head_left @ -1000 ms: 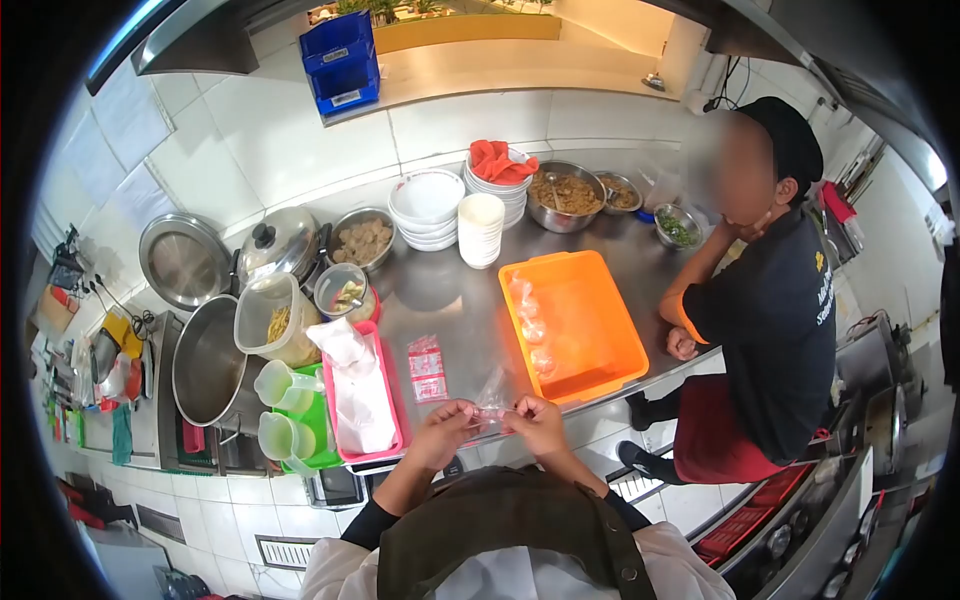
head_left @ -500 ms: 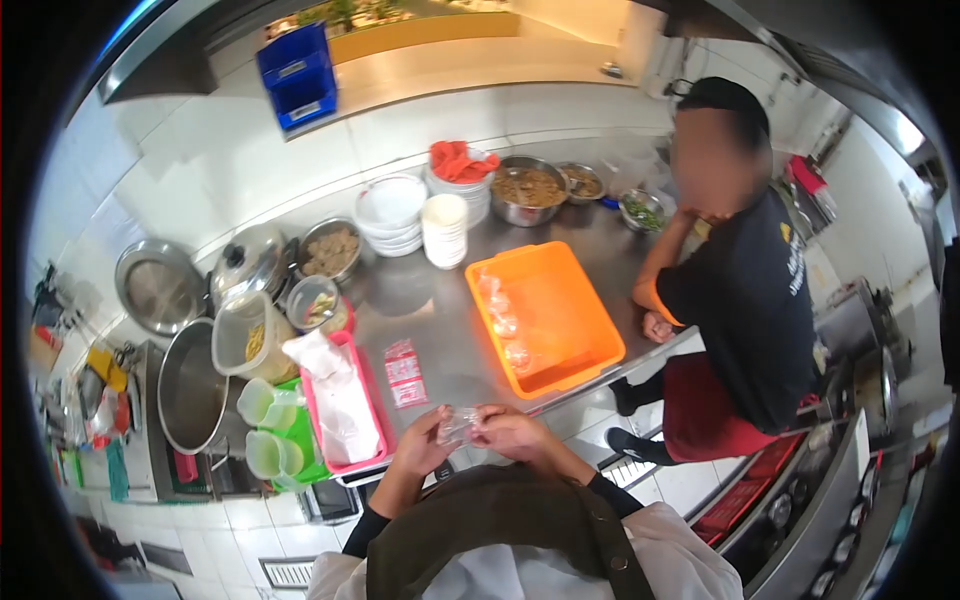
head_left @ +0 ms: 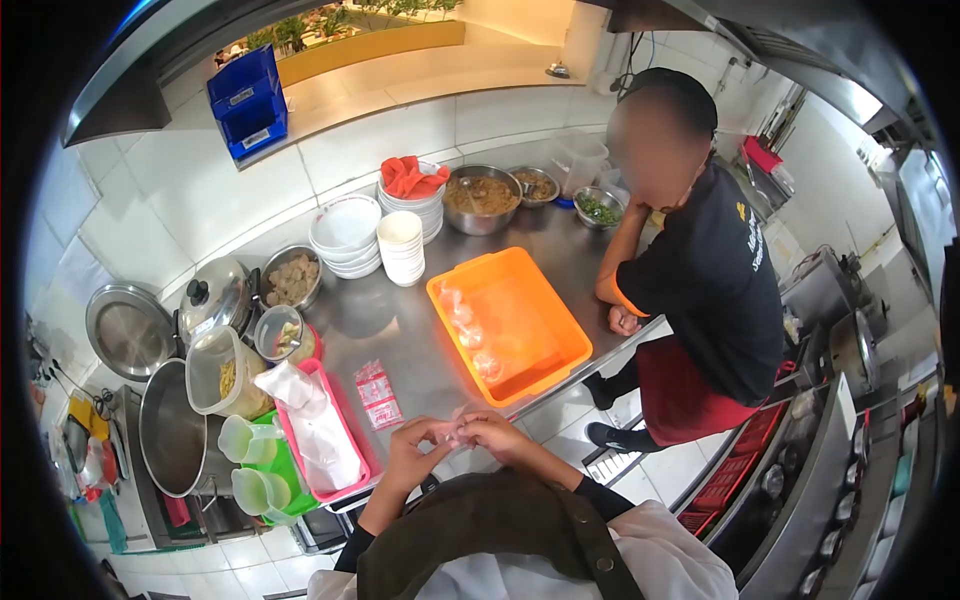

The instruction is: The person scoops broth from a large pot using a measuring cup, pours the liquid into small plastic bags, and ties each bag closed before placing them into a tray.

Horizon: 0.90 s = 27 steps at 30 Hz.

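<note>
Both hands meet in front of my apron, close to the counter's front edge. My left hand (head_left: 420, 446) pinches one side of a small clear plastic bag (head_left: 460, 430), and my right hand (head_left: 497, 436) pinches its other side. Beyond them an orange tray (head_left: 545, 320) holds several clear filled bags (head_left: 468, 335) along its left side. Red-and-white packets (head_left: 377, 394) lie flat on the steel counter (head_left: 385, 325), just past my left hand. A pink basket (head_left: 362, 455) lined with white plastic (head_left: 325, 440) stands to the left.
A co-worker (head_left: 700, 270) leans on the counter at the right. White bowls (head_left: 345, 235), cups (head_left: 401, 247) and a bowl of brown food (head_left: 482, 195) stand at the back. Green-tinted jugs (head_left: 262, 492), a tub (head_left: 225, 372) and a large pot (head_left: 172, 428) are at the left.
The view has shifted, so the counter and its objects appear further left. My hands have come closer together on the plastic bag, which now looks more bunched.
</note>
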Each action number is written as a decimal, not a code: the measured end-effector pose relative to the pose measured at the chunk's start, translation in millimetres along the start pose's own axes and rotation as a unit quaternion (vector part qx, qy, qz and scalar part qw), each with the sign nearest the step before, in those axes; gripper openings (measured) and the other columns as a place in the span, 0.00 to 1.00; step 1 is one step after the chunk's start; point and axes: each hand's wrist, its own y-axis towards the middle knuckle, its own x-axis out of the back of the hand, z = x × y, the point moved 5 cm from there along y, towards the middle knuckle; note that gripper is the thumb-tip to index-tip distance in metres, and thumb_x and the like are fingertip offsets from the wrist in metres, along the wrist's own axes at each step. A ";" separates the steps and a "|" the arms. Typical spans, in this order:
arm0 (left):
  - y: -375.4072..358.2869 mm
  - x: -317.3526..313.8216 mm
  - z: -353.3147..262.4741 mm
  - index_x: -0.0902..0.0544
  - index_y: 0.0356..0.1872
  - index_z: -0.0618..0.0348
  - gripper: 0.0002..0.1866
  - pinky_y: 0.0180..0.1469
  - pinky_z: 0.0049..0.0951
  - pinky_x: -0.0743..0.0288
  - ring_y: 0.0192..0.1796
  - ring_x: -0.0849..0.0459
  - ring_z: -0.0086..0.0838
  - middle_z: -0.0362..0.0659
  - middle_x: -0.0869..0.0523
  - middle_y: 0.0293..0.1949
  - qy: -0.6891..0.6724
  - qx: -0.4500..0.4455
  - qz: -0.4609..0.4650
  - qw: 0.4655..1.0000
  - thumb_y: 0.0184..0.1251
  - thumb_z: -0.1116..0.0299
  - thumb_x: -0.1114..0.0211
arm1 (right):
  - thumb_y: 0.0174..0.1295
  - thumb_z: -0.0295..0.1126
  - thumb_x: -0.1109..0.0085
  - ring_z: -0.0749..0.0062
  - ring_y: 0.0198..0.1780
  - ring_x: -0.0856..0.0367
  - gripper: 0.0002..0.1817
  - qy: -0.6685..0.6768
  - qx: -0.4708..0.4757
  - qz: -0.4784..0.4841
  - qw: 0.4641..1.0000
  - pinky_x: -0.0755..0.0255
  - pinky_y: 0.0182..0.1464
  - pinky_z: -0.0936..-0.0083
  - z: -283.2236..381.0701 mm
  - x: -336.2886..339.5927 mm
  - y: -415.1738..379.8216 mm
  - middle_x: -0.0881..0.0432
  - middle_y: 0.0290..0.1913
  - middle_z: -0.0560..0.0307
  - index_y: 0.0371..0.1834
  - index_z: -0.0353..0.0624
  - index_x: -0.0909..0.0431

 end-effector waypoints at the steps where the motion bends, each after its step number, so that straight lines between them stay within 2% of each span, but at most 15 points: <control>1: -2.2 -1.4 8.7 0.15 0.39 0.61 0.11 0.37 0.22 0.25 0.36 0.19 0.20 0.39 0.15 0.34 -0.044 0.028 0.004 0.999 0.54 0.78 0.29 | 0.62 0.32 0.42 0.84 0.30 0.30 0.07 0.009 -0.005 -0.011 1.000 0.36 0.35 0.83 3.1 0.7 -1.4 0.25 0.27 0.68 0.34 0.41 0.20; 3: -7.9 -3.5 24.9 0.15 0.40 0.61 0.09 0.36 0.20 0.24 0.34 0.19 0.18 0.39 0.15 0.34 -0.099 0.073 -0.002 0.992 0.56 0.80 0.31 | 0.60 0.29 0.41 0.81 0.33 0.28 0.06 0.003 0.012 -0.012 1.000 0.34 0.39 0.81 6.8 -0.4 -4.1 0.24 0.30 0.66 0.37 0.40 0.20; 5: -9.4 -1.7 32.9 0.16 0.40 0.62 0.09 0.37 0.18 0.23 0.34 0.19 0.17 0.39 0.16 0.34 -0.119 0.104 -0.025 0.987 0.59 0.81 0.34 | 0.57 0.25 0.40 0.77 0.37 0.26 0.10 -0.030 0.057 0.012 0.998 0.31 0.44 0.78 13.9 -11.9 -1.9 0.21 0.37 0.63 0.43 0.39 0.22; 6: -10.3 -0.5 35.6 0.17 0.40 0.63 0.08 0.37 0.19 0.23 0.34 0.19 0.17 0.38 0.16 0.33 -0.130 0.119 -0.041 0.984 0.59 0.81 0.34 | 0.55 0.25 0.38 0.76 0.38 0.27 0.13 -0.096 0.130 -0.027 0.987 0.31 0.45 0.77 22.5 -15.2 -4.8 0.22 0.39 0.61 0.45 0.39 0.23; 8: -8.7 2.0 28.1 0.18 0.39 0.64 0.07 0.38 0.19 0.22 0.34 0.19 0.16 0.37 0.17 0.33 -0.151 0.149 -0.073 0.975 0.59 0.81 0.35 | 0.52 0.24 0.35 0.73 0.42 0.27 0.18 -0.222 0.269 -0.103 0.932 0.31 0.47 0.76 50.6 -36.4 -17.6 0.24 0.42 0.59 0.48 0.40 0.25; 11: -10.8 -2.3 23.0 0.20 0.38 0.64 0.06 0.38 0.19 0.22 0.34 0.20 0.16 0.36 0.20 0.30 -0.186 0.126 -0.116 0.967 0.60 0.82 0.36 | 0.45 0.24 0.34 0.63 0.45 0.27 0.26 -0.362 0.326 -0.163 0.858 0.32 0.47 0.71 50.6 -44.3 -13.9 0.27 0.43 0.50 0.50 0.37 0.30; 14: -14.1 -2.2 32.6 0.20 0.34 0.63 0.04 0.36 0.18 0.24 0.33 0.23 0.15 0.34 0.23 0.28 -0.173 0.103 -0.132 0.971 0.60 0.82 0.37 | 0.46 0.22 0.38 0.58 0.45 0.26 0.21 -0.390 0.271 -0.169 0.864 0.32 0.47 0.69 52.3 -47.7 -15.0 0.27 0.40 0.48 0.47 0.37 0.29; 17: -20.5 5.2 40.8 0.20 0.32 0.63 0.04 0.31 0.19 0.27 0.32 0.24 0.17 0.35 0.24 0.26 -0.126 0.076 -0.146 0.978 0.57 0.83 0.38 | 0.47 0.21 0.37 0.63 0.42 0.27 0.20 -0.360 0.242 -0.188 0.881 0.31 0.45 0.69 39.3 -25.0 -8.2 0.28 0.38 0.52 0.45 0.39 0.28; 20: -18.7 17.2 16.9 0.20 0.30 0.62 0.06 0.28 0.21 0.31 0.28 0.24 0.21 0.38 0.25 0.25 0.072 -0.005 -0.157 0.985 0.53 0.84 0.39 | 0.46 0.21 0.38 0.61 0.40 0.26 0.16 -0.420 0.330 -0.219 0.817 0.30 0.43 0.68 45.7 -18.2 -10.2 0.28 0.38 0.51 0.40 0.39 0.29; 23: -21.4 11.4 36.6 0.18 0.24 0.61 0.10 0.29 0.26 0.33 0.29 0.24 0.35 0.45 0.25 0.29 0.117 -0.042 -0.127 0.984 0.45 0.87 0.42 | 0.43 0.20 0.40 0.52 0.41 0.25 0.16 -0.426 0.324 -0.202 0.820 0.30 0.45 0.63 38.7 -22.2 -12.5 0.27 0.36 0.46 0.37 0.39 0.29; 24: -18.0 8.8 19.4 0.16 0.24 0.60 0.14 0.28 0.27 0.33 0.30 0.24 0.37 0.46 0.25 0.32 0.140 -0.099 -0.106 0.979 0.42 0.89 0.45 | 0.46 0.21 0.38 0.55 0.41 0.25 0.14 -0.441 0.310 -0.176 0.824 0.30 0.45 0.64 39.2 -23.8 -10.9 0.27 0.36 0.49 0.36 0.40 0.30; 25: -16.8 6.2 19.5 0.14 0.26 0.60 0.18 0.27 0.27 0.34 0.29 0.24 0.34 0.45 0.25 0.32 0.155 -0.108 -0.088 0.978 0.42 0.91 0.48 | 0.48 0.22 0.37 0.59 0.41 0.24 0.13 -0.454 0.293 -0.147 0.829 0.29 0.44 0.66 40.3 -24.9 -15.1 0.27 0.36 0.51 0.36 0.40 0.30; 27: -16.2 5.1 13.8 0.13 0.29 0.60 0.18 0.26 0.25 0.36 0.29 0.24 0.30 0.44 0.24 0.33 0.132 -0.018 -0.096 0.986 0.43 0.91 0.47 | 0.52 0.26 0.34 0.66 0.42 0.25 0.13 -0.341 0.203 -0.155 0.905 0.30 0.44 0.69 72.8 -13.0 -38.3 0.26 0.37 0.55 0.36 0.41 0.29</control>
